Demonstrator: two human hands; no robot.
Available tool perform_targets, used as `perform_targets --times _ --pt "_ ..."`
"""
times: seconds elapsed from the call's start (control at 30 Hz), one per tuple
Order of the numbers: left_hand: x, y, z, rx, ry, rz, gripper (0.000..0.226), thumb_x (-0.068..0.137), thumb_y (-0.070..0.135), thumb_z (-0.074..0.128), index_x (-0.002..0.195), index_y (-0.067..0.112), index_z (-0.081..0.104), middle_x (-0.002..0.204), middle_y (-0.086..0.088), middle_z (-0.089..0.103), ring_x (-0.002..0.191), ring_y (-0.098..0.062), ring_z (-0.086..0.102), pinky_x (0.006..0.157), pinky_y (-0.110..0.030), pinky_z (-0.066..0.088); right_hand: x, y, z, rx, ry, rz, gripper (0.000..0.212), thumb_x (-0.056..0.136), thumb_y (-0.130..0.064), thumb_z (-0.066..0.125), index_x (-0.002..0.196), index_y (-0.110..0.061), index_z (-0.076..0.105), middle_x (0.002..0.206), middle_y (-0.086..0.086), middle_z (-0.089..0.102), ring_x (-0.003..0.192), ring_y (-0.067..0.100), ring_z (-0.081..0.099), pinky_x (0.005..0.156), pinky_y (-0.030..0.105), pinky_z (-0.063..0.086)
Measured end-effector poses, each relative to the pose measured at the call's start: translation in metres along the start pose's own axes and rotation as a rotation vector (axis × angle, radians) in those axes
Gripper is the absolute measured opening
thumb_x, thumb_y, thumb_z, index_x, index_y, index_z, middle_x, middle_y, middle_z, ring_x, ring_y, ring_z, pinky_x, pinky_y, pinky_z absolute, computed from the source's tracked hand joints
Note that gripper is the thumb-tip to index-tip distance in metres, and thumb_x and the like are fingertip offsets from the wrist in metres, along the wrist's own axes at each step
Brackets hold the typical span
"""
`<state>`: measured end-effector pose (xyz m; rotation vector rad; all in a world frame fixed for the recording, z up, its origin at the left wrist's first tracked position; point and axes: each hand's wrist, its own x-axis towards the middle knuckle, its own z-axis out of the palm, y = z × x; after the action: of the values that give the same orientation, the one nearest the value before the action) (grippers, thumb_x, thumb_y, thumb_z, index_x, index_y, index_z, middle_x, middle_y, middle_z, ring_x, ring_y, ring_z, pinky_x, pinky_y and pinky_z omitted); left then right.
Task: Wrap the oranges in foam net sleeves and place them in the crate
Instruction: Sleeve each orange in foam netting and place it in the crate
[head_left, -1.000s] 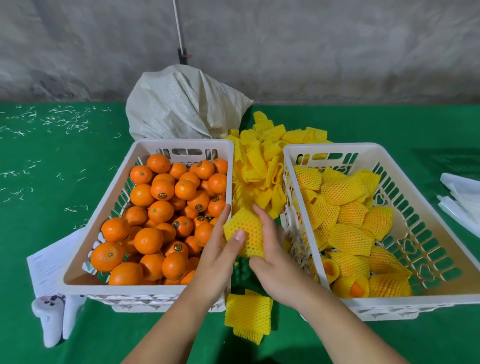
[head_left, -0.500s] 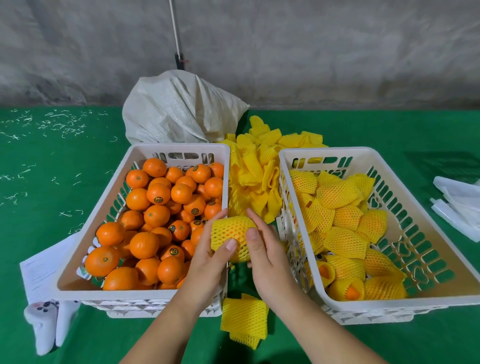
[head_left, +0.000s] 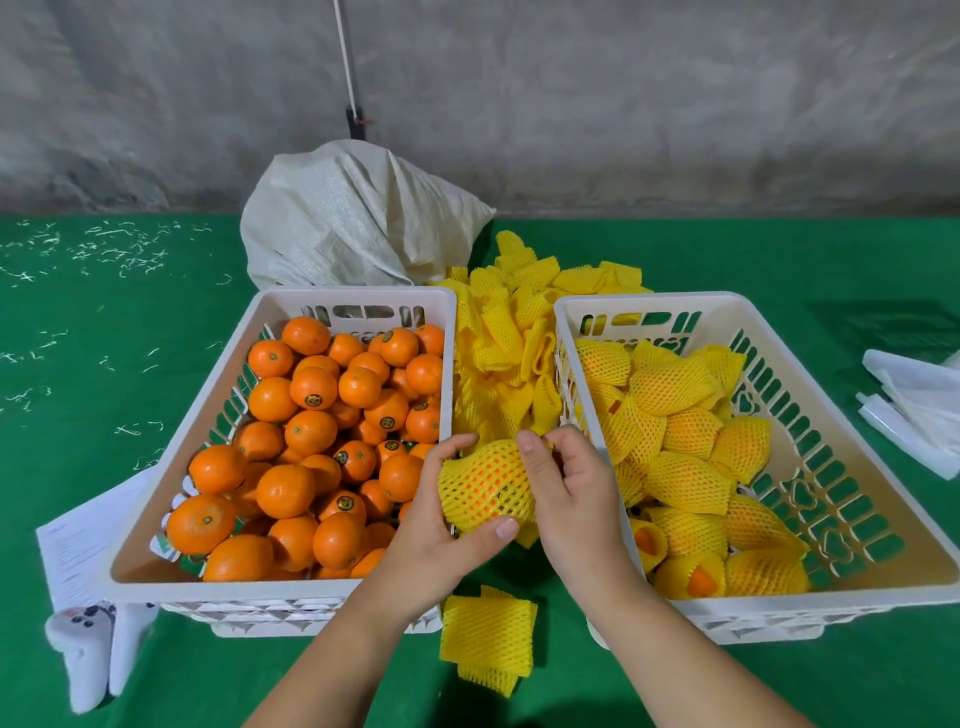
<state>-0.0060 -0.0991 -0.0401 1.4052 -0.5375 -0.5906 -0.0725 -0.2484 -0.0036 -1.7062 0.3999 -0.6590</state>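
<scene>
Both hands hold one orange (head_left: 485, 486) between the two crates, above the green table (head_left: 104, 322). It's inside a yellow foam net sleeve (head_left: 470, 512); orange skin shows through the stretched mesh. Left hand (head_left: 441, 525) cups it from below and left, thumb curled under, fingers round the far side. Right hand (head_left: 571, 488) grips from the right, thumb across the top, fingers curled and pinching the sleeve's edge. Left crate (head_left: 156, 519) is full of bare oranges (head_left: 311, 415), some with stickers. Right crate (head_left: 857, 415) holds sleeved oranges (head_left: 675, 415). Loose sleeves (head_left: 509, 338) are piled between the crates; one flat sleeve (head_left: 488, 634) lies near the wrists.
</scene>
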Motion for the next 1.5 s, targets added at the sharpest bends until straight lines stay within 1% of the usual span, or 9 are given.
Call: perform_targets --times 0.27,0.53,0.7,0.8,0.9,1.17,1.27,1.37,1.5 --pt "0.002 -0.001 0.006 0.078 0.12 0.096 0.085 0.068 0.053 0.095 0.137 0.036 0.049 0.122 0.006 0.066 0.112 -0.019 0.068 0.087 -0.03 0.058 -0.01 -0.003 0.01 0.199 -0.269 0.495 0.076 0.049 -0.1 0.062 0.11 -0.055 0.063 0.107 -0.018 0.072 0.096 0.001 0.071 0.081 0.028 0.061" --pt "0.005 -0.005 0.012 0.304 0.101 0.082 0.079 0.084 0.071 0.074 0.15 0.042 0.04 0.139 0.018 0.056 0.095 -0.013 0.065 0.088 -0.025 0.054 0.043 0.011 -0.043 -0.011 0.034 0.338 0.049 0.095 -0.066 0.054 0.087 -0.021 0.071 0.074 -0.001 0.074 0.062 0.012 0.072 0.045 0.026 0.052" --pt "0.007 -0.01 0.011 0.211 0.176 0.075 0.049 0.098 0.052 0.066 0.143 0.042 0.048 0.129 0.01 0.062 0.098 -0.023 0.065 0.087 -0.034 0.057 0.088 0.037 -0.075 -0.224 0.192 0.266 0.063 0.099 -0.048 0.063 0.155 -0.037 0.037 0.162 -0.009 0.035 0.148 0.019 0.037 0.111 0.037 0.038" --pt "0.008 -0.01 0.013 0.164 0.226 0.087 0.038 0.101 0.04 0.063 0.138 0.04 0.052 0.122 0.009 0.064 0.094 -0.031 0.065 0.083 -0.034 0.057 0.072 0.061 -0.058 -0.638 -0.096 0.24 0.08 0.098 -0.05 0.061 0.162 -0.039 0.014 0.171 -0.005 -0.007 0.156 0.028 0.001 0.122 0.047 0.019" --pt "0.01 -0.011 0.014 0.217 0.246 0.106 0.033 0.103 0.034 0.061 0.135 0.038 0.054 0.121 0.012 0.064 0.09 -0.022 0.065 0.076 -0.027 0.056 0.05 0.076 -0.044 -1.059 -0.312 0.103 0.062 0.095 -0.046 0.06 0.153 -0.032 0.041 0.169 0.005 0.007 0.151 0.037 0.013 0.118 0.05 0.028" --pt "-0.009 -0.041 0.039 1.399 -0.106 0.665 0.028 0.092 0.027 0.06 0.119 0.024 0.065 0.114 0.004 0.063 0.098 -0.023 0.059 0.085 -0.04 0.042 0.043 0.064 -0.032 -1.531 -0.535 -0.362 0.054 0.092 -0.044 0.06 0.141 -0.023 0.05 0.16 0.014 0.028 0.142 0.037 0.027 0.115 0.048 0.023" --pt "-0.033 -0.089 0.051 1.416 -0.484 0.366 0.057 0.092 0.036 0.063 0.145 0.022 0.051 0.144 -0.007 0.054 0.12 -0.031 0.055 0.103 -0.045 0.044 0.045 0.061 -0.035 -1.53 -0.517 -0.33 0.046 0.094 -0.045 0.051 0.132 -0.021 0.058 0.142 0.009 0.048 0.134 0.034 0.036 0.11 0.045 0.025" --pt "-0.037 -0.125 0.048 1.659 -0.632 -0.287 0.099 0.097 0.046 0.065 0.164 0.037 -0.007 0.174 -0.014 -0.003 0.152 -0.048 0.021 0.122 -0.058 0.026 0.043 0.06 -0.037 -1.5 -0.525 -0.376 0.039 0.095 -0.044 0.048 0.123 -0.02 0.064 0.126 0.005 0.057 0.125 0.032 0.043 0.105 0.045 0.03" --pt "-0.02 -0.135 0.045 1.648 -0.592 -0.372 0.087 0.099 0.011 0.064 0.163 0.038 0.012 0.164 -0.016 0.023 0.141 -0.047 0.04 0.104 -0.055 0.047 0.042 0.061 -0.034 -1.552 -0.614 -0.422 0.035 0.095 -0.039 0.049 0.119 -0.019 0.065 0.119 0.007 0.06 0.117 0.031 0.048 0.104 0.045 0.031"
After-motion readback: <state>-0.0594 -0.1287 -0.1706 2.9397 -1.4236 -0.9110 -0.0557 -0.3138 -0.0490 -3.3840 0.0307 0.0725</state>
